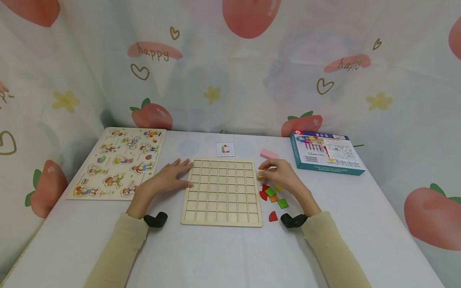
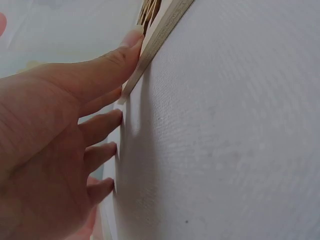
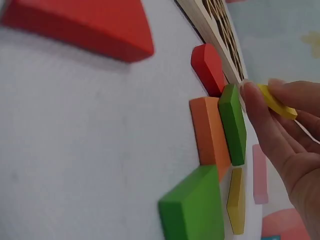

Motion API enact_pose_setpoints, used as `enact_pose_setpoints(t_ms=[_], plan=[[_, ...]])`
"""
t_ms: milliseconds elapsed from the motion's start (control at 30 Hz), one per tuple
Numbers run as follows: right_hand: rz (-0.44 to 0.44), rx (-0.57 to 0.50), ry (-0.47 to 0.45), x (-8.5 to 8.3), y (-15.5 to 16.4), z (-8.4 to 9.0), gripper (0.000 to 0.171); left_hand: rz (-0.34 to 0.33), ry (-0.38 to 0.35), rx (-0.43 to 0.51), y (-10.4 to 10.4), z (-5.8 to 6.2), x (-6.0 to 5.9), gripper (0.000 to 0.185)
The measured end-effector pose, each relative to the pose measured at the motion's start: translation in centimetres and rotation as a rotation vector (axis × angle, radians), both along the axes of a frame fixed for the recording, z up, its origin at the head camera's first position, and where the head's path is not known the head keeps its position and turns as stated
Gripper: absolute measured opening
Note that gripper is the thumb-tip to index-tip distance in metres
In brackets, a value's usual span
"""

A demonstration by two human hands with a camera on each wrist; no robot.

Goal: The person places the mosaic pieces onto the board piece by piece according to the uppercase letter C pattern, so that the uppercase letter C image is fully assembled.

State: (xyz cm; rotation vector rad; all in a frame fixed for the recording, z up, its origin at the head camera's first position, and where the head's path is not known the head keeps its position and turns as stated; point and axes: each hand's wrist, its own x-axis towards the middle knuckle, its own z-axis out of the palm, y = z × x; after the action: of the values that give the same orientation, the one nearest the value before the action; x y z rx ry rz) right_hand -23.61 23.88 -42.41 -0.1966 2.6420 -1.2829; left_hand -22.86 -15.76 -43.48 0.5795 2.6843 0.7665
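A wooden grid board lies in the middle of the table, its cells bare. At its left edge rests my left hand, fingers spread and thumb against the rim, as the left wrist view also shows. My right hand, beside the board's right edge, pinches a small yellow block between thumb and finger. Below that hand lie loose blocks: a red quarter-round, a green square, an orange block, another green square, more red pieces and a yellow block.
A small pattern card lies behind the board. A pink block sits behind the right hand. A picture puzzle board lies at left, a teal-edged box at back right. A printed curtain hangs behind the table.
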Motion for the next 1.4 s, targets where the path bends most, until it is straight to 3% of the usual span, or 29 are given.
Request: enact_pose_setpoints(t_ms=[567,900,1400], plan=[[0.034,0.046,0.083,-0.7,-2.5,0.6,0.028,0.004,-0.009,0.006,-0.2,-0.1,0.0,0.081],[0.066,0.06,0.06,-1.4,-3.9,0.5,0.027,0.011,-0.018,0.007,-0.2,0.0,0.0,0.082],[0.199,0.153,0.083,-2.3,-6.9,0.9,0.02,0.006,-0.018,0.008,-0.2,0.2,-0.1,0.081]])
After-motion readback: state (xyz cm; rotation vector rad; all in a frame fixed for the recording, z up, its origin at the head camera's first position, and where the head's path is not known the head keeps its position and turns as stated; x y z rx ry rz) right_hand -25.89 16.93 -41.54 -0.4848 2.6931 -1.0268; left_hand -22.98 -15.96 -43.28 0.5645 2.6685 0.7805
